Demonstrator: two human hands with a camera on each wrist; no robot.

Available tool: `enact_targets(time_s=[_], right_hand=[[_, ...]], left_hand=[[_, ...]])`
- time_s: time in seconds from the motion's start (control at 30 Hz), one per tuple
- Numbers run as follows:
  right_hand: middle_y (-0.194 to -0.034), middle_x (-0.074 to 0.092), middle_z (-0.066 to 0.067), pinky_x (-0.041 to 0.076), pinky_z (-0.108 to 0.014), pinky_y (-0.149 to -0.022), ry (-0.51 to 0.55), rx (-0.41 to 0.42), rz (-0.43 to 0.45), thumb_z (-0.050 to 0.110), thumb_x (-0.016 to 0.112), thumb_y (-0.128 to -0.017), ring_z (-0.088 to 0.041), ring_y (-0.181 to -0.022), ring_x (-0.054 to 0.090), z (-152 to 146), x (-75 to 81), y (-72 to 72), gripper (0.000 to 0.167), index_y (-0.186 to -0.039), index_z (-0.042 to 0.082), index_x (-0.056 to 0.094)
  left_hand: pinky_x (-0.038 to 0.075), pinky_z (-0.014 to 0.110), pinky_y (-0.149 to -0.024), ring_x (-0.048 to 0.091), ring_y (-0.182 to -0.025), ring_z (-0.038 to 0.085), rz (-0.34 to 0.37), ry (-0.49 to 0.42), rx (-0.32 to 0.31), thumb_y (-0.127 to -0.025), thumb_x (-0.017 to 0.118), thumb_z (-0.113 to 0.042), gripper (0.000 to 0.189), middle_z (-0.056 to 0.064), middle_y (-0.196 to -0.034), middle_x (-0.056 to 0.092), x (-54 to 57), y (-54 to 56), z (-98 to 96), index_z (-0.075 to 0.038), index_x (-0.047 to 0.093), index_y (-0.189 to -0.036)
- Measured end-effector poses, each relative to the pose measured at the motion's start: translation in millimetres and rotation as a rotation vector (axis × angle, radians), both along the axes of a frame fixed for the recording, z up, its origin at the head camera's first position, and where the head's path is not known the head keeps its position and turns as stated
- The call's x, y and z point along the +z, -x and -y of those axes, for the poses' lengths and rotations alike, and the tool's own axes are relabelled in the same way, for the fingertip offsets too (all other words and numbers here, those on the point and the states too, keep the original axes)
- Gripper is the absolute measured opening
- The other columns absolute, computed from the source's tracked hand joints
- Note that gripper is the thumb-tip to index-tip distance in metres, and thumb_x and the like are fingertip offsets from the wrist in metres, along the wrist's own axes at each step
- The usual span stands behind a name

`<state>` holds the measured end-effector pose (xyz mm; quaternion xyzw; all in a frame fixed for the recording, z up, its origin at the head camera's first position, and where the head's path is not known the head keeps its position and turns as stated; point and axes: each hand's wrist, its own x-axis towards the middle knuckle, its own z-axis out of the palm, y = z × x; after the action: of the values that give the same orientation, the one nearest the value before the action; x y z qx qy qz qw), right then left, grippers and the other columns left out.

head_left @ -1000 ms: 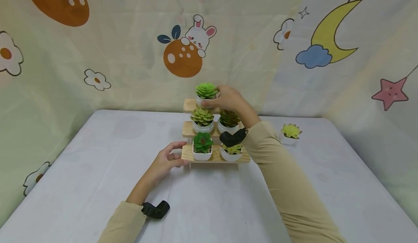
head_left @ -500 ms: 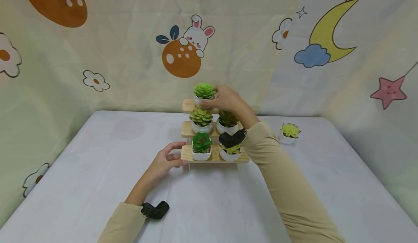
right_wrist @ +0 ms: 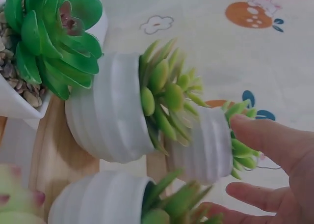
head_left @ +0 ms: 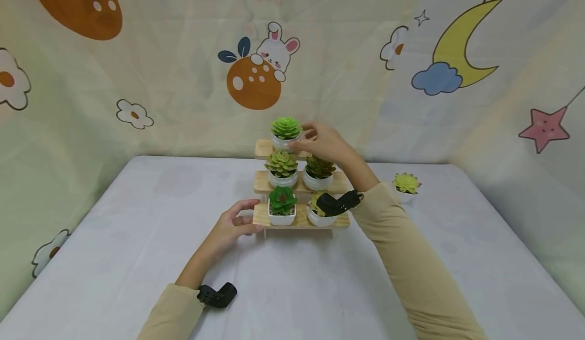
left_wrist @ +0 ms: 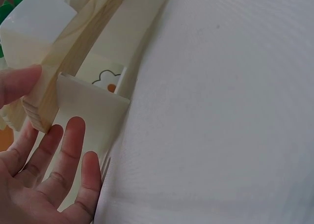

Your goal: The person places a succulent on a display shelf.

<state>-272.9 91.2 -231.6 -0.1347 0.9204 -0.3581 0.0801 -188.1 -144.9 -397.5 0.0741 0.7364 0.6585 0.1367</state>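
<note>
A three-tier wooden plant stand (head_left: 301, 219) holds several potted succulents. My left hand (head_left: 234, 221) grips the left end of its lowest step, thumb against the board (left_wrist: 73, 52) and fingers at its end and underside. On the top step sits a bright green succulent (head_left: 286, 129) in a ribbed white pot. Just right of that pot is my right hand (head_left: 323, 143), thumb and fingers spread and apart. The right wrist view shows the thumb (right_wrist: 267, 138) in front of the top pot's leaves; whether it touches them I cannot tell.
Two succulents (head_left: 281, 166) (head_left: 319, 170) stand on the middle step. A dark green one (head_left: 282, 203) and a yellowish one (head_left: 322, 219), partly hidden by the wrist camera, stand on the lowest. Another yellow-green succulent (head_left: 405, 183) sits on the table at right. A patterned cloth (head_left: 183, 76) hangs behind.
My right hand has let go of the top pot and drawn back slightly to the right, its fingers opening. The left hand stays on the stand.
</note>
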Motion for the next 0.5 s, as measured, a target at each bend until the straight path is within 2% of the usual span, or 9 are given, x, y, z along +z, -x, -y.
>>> enact_targets(time_s=[0.23,0.4,0.5], right_hand=[[-0.132,0.050,-0.010,0.040,-0.044,-0.097,0.114,-0.028,-0.162,0.036,0.061,-0.089,-0.027,-0.120,0.046,-26.2,-0.3,-17.7,0.051,-0.132,0.012,0.048],[-0.128,0.055,-0.010,0.037,-0.042,-0.101,0.160,-0.051,-0.292,0.033,0.061,-0.090,-0.026,-0.118,0.048,-50.0,-11.0,-30.4,0.045,-0.128,0.010,0.053],[-0.127,0.055,-0.012,0.035,-0.044,-0.102,0.164,-0.076,-0.341,0.032,0.060,-0.090,-0.027,-0.116,0.049,-63.6,-18.2,-38.7,0.044,-0.126,0.007,0.054]], left_hand=[[0.046,0.027,-0.078,0.062,-0.093,0.011,0.001,-0.006,0.006,-0.080,0.070,-0.011,0.061,0.012,-0.135,0.040,0.3,-0.3,-0.5,-0.013,0.044,-0.135],[0.046,0.027,-0.077,0.062,-0.092,0.011,0.000,-0.004,0.006,-0.080,0.070,-0.010,0.061,0.012,-0.135,0.040,0.3,0.4,-0.8,-0.013,0.044,-0.135],[0.046,0.028,-0.078,0.062,-0.092,0.011,0.004,-0.001,0.008,-0.080,0.070,-0.011,0.061,0.011,-0.135,0.040,0.4,0.7,-1.0,-0.014,0.044,-0.135]])
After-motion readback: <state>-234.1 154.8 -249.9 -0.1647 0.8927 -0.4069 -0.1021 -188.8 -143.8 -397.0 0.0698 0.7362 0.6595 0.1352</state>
